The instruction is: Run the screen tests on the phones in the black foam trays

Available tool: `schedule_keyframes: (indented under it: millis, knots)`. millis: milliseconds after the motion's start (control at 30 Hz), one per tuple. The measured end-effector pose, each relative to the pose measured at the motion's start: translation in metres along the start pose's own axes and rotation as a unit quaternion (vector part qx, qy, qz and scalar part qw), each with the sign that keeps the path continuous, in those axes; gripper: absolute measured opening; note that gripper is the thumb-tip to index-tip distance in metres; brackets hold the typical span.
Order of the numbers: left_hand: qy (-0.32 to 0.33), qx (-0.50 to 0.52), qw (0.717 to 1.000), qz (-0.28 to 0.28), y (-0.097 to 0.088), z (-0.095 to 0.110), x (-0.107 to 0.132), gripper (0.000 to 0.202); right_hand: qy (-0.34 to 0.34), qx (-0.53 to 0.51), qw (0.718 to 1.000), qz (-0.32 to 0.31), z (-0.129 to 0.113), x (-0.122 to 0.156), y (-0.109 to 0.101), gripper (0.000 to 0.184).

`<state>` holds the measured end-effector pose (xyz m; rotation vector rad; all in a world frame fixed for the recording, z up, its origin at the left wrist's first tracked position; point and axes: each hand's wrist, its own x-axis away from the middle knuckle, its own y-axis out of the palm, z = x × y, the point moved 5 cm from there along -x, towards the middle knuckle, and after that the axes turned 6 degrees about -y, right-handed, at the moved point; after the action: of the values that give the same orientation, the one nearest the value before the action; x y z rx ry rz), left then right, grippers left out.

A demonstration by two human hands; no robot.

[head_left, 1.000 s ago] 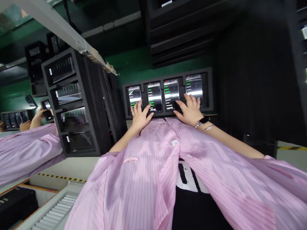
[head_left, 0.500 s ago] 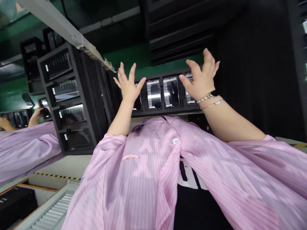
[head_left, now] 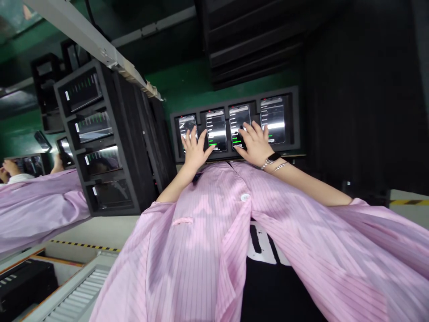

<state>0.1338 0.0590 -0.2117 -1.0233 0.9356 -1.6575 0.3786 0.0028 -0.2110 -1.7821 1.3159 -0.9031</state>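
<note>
A black foam tray [head_left: 293, 120] in front of me holds a row of several smartphones with lit screens. My left hand [head_left: 193, 150] lies with spread fingers over the two phones on the left, the leftmost phone [head_left: 185, 126] and the one beside it [head_left: 216, 129]. My right hand [head_left: 254, 144], with a watch and bracelet at the wrist, rests spread on the third phone [head_left: 238, 120]. The rightmost phone [head_left: 274, 118] is uncovered. Neither hand holds anything. My pink striped coat [head_left: 201, 241] fills the lower view.
A tall stack of black foam trays [head_left: 100, 138] with more phones stands to the left. Behind it a co-worker in a pink coat [head_left: 36, 201] handles a phone [head_left: 64, 147]. More stacked black trays [head_left: 248, 40] sit above. A conveyor edge [head_left: 73, 295] shows lower left.
Both hands were on the phone screens, lifted up off them with fingers spread, and now are back down on the screens. The screens show different lists than before.
</note>
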Motion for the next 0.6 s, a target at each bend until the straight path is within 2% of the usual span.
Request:
schedule_keyframes:
  millis: [167,267,400,500,600]
  knots:
    - [0.016,-0.018,1.0,-0.009,0.002,0.006,-0.009,0.07,-0.011,0.001,1.0,0.015,-0.005,-0.008,0.0,0.072]
    - [0.025,-0.019,0.999,-0.015,0.004,0.012,-0.015,0.069,-0.003,0.0,1.0,0.003,-0.006,-0.013,0.004,0.075]
    - [0.01,-0.014,1.0,-0.019,0.001,0.013,-0.016,0.068,0.003,0.009,1.0,-0.001,0.002,-0.011,0.001,0.073]
    - [-0.019,0.009,1.0,0.012,-0.01,0.0,-0.012,0.077,0.034,0.033,0.998,0.029,0.022,0.0,-0.011,0.075]
    - [-0.08,0.023,0.995,0.051,-0.023,-0.027,-0.004,0.084,0.082,0.052,0.993,0.061,0.049,0.014,-0.021,0.079]
